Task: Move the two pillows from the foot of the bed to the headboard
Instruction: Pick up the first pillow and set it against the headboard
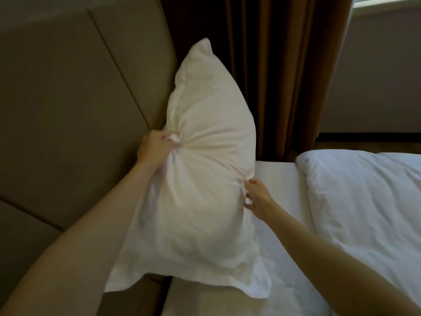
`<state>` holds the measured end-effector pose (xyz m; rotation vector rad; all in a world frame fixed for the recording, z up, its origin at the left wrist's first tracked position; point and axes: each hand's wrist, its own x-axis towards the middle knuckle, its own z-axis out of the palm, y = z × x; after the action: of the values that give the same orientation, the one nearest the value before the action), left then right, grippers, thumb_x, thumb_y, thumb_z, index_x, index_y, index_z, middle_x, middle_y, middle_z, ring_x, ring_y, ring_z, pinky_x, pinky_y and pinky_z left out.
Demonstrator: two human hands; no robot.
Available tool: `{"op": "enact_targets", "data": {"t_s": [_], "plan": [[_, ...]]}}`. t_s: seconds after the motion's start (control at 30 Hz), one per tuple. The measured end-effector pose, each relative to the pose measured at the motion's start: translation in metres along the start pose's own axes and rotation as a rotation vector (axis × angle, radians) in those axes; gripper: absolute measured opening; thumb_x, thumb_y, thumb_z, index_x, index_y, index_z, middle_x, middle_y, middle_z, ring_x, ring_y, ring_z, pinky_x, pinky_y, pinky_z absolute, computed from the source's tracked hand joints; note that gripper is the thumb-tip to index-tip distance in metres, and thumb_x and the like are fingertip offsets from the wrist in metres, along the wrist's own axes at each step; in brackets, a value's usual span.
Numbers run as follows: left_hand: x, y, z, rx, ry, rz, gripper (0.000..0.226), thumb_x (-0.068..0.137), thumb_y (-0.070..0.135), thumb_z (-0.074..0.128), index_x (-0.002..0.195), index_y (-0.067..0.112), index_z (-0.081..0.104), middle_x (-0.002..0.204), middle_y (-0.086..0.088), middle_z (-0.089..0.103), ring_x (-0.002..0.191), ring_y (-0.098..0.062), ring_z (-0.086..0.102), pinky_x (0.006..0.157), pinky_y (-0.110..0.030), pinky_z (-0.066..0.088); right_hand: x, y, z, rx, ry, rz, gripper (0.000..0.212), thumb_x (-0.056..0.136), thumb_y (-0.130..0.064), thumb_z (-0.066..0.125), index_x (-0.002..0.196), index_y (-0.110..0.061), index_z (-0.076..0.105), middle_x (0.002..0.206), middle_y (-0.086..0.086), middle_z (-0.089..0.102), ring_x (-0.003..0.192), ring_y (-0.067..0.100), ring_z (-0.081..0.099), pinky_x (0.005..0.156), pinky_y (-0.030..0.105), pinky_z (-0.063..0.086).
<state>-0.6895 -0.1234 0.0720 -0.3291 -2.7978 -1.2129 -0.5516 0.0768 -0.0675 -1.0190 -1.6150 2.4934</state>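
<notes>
The pillow [200, 169], white and plump, is held up on end against the padded beige headboard [68, 99], its long axis tilted so that the top corner leans to the right, toward the brown curtain [284, 65]. Its lower flange is seen draped over the edge where the headboard meets the mattress. The left hand [155, 147] is closed tight on the pillow's left edge, a bunch of the cover gathered into the fist, and creases are pulled fanwise across the fabric from that grip. The right hand [257, 197] is set against the pillow's right edge, lower down; its fingers are curled into a small pinch of the cover, so a grip is held there too, though lighter than the left's. Both bare forearms are stretched forward from the bottom of the view, the pillow carried between them.

Below and to the right, the bed's white sheet [280, 213] is shown flat and smooth. Further right, a white duvet [364, 201] is laid across the bed, its rounded near corner just beside the right hand but apart from it. Whether a second pillow lies anywhere on the bed cannot be told from this view. A strip of bright window [387, 3] is caught at the top right corner, above a plain wall.
</notes>
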Motion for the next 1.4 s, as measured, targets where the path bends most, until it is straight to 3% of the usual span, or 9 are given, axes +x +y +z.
{"op": "enact_targets", "data": {"t_s": [0.13, 0.3, 0.4, 0.53, 0.63, 0.77, 0.93, 1.2, 1.4], "plan": [[-0.033, -0.065, 0.037, 0.722, -0.249, -0.099, 0.037, 0.095, 0.029, 0.04, 0.128, 0.018, 0.055, 0.13, -0.02, 0.048, 0.116, -0.04, 0.05, 0.098, -0.046, 0.042, -0.007, 0.024, -0.04, -0.154, -0.134, 0.156, 0.061, 0.098, -0.018, 0.05, 0.15, -0.024, 0.019, 0.153, 0.009, 0.035, 0.138, 0.034, 0.036, 0.108, 0.058, 0.026], [-0.07, -0.107, 0.056, 0.387, -0.321, -0.354, 0.067, 0.097, 0.047, 0.035, 0.153, 0.023, 0.006, 0.154, -0.017, 0.026, 0.135, -0.041, 0.035, 0.108, -0.051, 0.033, -0.014, 0.03, -0.069, -0.303, -0.08, 0.16, 0.063, 0.094, -0.013, 0.053, 0.148, -0.026, 0.024, 0.145, 0.01, 0.044, 0.13, 0.032, 0.044, 0.108, 0.057, 0.026], [-0.08, -0.112, 0.048, 0.425, -0.309, -0.439, 0.068, 0.095, 0.048, 0.043, 0.148, 0.011, 0.021, 0.145, -0.019, 0.041, 0.125, -0.04, 0.046, 0.1, -0.048, 0.042, -0.021, 0.03, -0.068, -0.318, -0.01, 0.139, 0.056, 0.092, -0.01, 0.053, 0.143, -0.022, 0.034, 0.136, 0.011, 0.052, 0.112, 0.028, 0.053, 0.099, 0.048, 0.034], [-0.087, -0.094, 0.031, 0.4, -0.099, -0.16, 0.014, 0.097, 0.023, 0.046, 0.1, 0.013, 0.054, 0.107, -0.016, 0.062, 0.086, -0.029, 0.057, 0.07, -0.038, 0.047, -0.033, 0.027, -0.058, -0.302, 0.062, 0.099, 0.044, 0.09, -0.003, 0.05, 0.133, -0.014, 0.044, 0.115, 0.012, 0.062, 0.091, 0.021, 0.06, 0.079, 0.035, 0.042], [-0.089, -0.084, 0.011, 0.419, 0.07, -0.052, 0.01, 0.097, 0.019, 0.05, 0.098, 0.012, 0.057, 0.095, -0.013, 0.066, 0.073, -0.025, 0.055, 0.058, -0.033, 0.04, -0.041, 0.017, -0.056, -0.284, 0.114, 0.02, 0.036, 0.09, 0.0, 0.047, 0.125, -0.012, 0.049, 0.102, 0.011, 0.065, 0.08, 0.016, 0.062, 0.065, 0.027, 0.043], [-0.115, -0.088, -0.005, 0.635, 0.024, -0.017, 0.022, 0.096, 0.017, 0.048, 0.116, 0.012, 0.056, 0.108, -0.012, 0.061, 0.088, -0.032, 0.06, 0.068, -0.039, 0.048, -0.059, 0.004, -0.063, -0.307, 0.103, -0.012, 0.026, 0.093, 0.0, 0.043, 0.112, -0.01, 0.058, 0.093, 0.008, 0.07, 0.086, 0.02, 0.066, 0.082, 0.034, 0.047], [-0.141, -0.079, -0.017, 0.59, -0.062, 0.114, 0.019, 0.095, 0.018, 0.051, 0.113, 0.015, 0.056, 0.106, -0.004, 0.058, 0.075, -0.016, 0.055, 0.057, -0.027, 0.04, -0.093, -0.01, -0.067, -0.302, 0.109, -0.059, 0.026, 0.093, 0.003, 0.042, 0.09, -0.011, 0.064, 0.091, 0.011, 0.072, 0.086, 0.023, 0.068, 0.084, 0.036, 0.051], [-0.192, -0.028, -0.04, 0.236, -0.093, -0.016, 0.015, 0.093, 0.013, 0.05, 0.104, 0.011, 0.061, 0.104, -0.012, 0.059, 0.084, -0.034, 0.06, 0.073, -0.042, 0.052, -0.182, -0.036, -0.073, -0.282, 0.138, -0.158, 0.025, 0.09, 0.005, 0.044, 0.082, -0.009, 0.063, 0.083, 0.009, 0.07, 0.083, 0.025, 0.067, 0.086, 0.038, 0.051], [-0.251, 0.023, -0.043, 0.037, -0.097, -0.036, 0.021, 0.093, 0.014, 0.044, 0.094, 0.017, 0.065, 0.09, -0.002, 0.061, 0.074, -0.02, 0.055, 0.063, -0.029, 0.041, -0.263, -0.039, -0.088, -0.344, 0.156, -0.263, 0.024, 0.092, 0.004, 0.04, 0.093, -0.004, 0.063, 0.08, 0.008, 0.068, 0.072, 0.019, 0.063, 0.07, 0.028, 0.049]]}}
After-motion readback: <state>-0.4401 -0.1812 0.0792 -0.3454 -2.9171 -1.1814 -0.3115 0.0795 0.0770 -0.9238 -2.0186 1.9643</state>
